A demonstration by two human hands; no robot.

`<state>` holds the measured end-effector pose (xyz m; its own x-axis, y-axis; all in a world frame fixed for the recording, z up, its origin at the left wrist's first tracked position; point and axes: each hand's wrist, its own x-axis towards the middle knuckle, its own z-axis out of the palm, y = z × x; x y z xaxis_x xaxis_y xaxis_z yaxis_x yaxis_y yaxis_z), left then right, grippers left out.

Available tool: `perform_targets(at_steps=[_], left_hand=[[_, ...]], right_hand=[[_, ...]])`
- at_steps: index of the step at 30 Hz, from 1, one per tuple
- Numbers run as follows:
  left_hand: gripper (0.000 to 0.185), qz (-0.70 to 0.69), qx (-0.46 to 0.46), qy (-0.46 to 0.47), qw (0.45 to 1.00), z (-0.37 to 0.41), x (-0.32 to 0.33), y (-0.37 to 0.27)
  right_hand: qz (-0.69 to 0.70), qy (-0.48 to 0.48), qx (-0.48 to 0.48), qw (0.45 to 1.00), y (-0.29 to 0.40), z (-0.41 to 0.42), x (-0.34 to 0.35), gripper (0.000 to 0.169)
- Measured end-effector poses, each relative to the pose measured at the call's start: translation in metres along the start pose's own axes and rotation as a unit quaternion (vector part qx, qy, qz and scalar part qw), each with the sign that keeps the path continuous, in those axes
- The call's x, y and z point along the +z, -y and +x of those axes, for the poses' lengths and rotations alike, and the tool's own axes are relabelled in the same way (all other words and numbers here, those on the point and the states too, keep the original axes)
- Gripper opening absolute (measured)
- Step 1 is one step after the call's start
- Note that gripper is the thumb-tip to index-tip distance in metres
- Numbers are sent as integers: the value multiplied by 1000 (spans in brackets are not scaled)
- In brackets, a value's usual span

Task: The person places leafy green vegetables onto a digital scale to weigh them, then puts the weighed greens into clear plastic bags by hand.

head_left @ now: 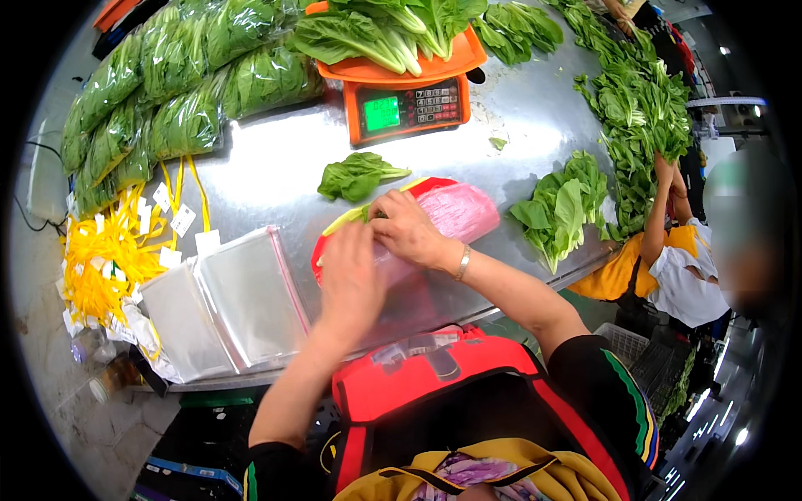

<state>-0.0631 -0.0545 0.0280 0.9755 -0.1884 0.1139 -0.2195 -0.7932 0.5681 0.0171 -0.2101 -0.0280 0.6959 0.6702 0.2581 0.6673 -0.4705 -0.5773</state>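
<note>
Before me on the metal table lies a red object with a yellow edge, partly covered in pink plastic film. Both hands are over it and hide its middle. My right hand has bent fingers at the yellow edge, near a bit of green. Blurred by motion, my left hand is beside its fingertips; whether either hand grips anything is hidden. Just beyond them rests a single leafy green. Clear plastic bags lie in a stack left of my left hand.
An orange digital scale bears leafy greens. Bagged greens are piled at the far left, above yellow tagged ties. Loose greens lie right, beside a long heap where another person's hands reach in.
</note>
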Motion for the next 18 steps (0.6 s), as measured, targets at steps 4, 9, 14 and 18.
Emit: perform_targets(at_steps=[4,9,14,18], left_hand=[[71,163,-9,42,986,-23,28,-17],[104,175,-51,61,981,-16,43,-3],[95,154,-50,98,982,-6,30,-2],[89,156,-58,97,981,-6,27,0]], right_hand=[[-6,-2,24,1000,-6,9,8,6],[4,-60,73,996,-14,14,22,14],[-87,-173,157,968,-11,32,12,49],[-152,-108,253,949,-21,36,21,59]])
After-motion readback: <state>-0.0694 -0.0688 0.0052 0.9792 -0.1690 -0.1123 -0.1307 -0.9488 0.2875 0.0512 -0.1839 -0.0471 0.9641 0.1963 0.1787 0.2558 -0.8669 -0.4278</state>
